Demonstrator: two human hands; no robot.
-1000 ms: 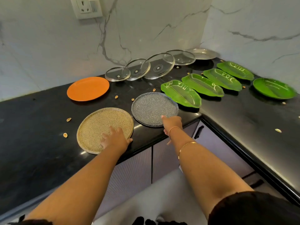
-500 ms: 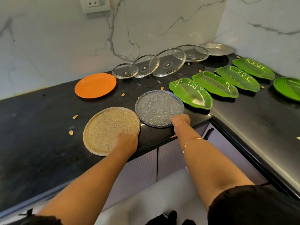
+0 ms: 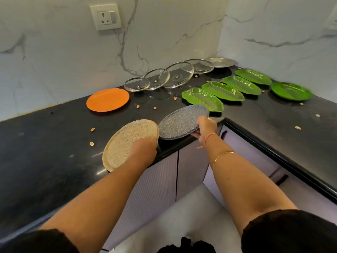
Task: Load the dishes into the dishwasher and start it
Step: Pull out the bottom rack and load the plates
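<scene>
My left hand (image 3: 144, 148) grips the near rim of a beige speckled plate (image 3: 127, 141), which is tilted up off the black counter (image 3: 45, 152). My right hand (image 3: 205, 127) grips the near right rim of a grey speckled plate (image 3: 180, 121), also lifted and tilted, thumb on top and fingers under. The two plates' edges nearly meet. An orange plate (image 3: 108, 99) lies flat further back on the left. The dishwasher is not in view.
Several glass lids (image 3: 177, 74) lean in a row by the marble wall, with a steel plate (image 3: 221, 62) in the corner. Several green leaf-shaped dishes (image 3: 202, 99) and a round green plate (image 3: 290, 91) lie on the right counter. Seeds are scattered about. Cabinet doors (image 3: 160, 179) stand below.
Both hands have closed on the plates' near rims and lifted them off the counter; earlier the plates lay flat with the hands resting at their edges.
</scene>
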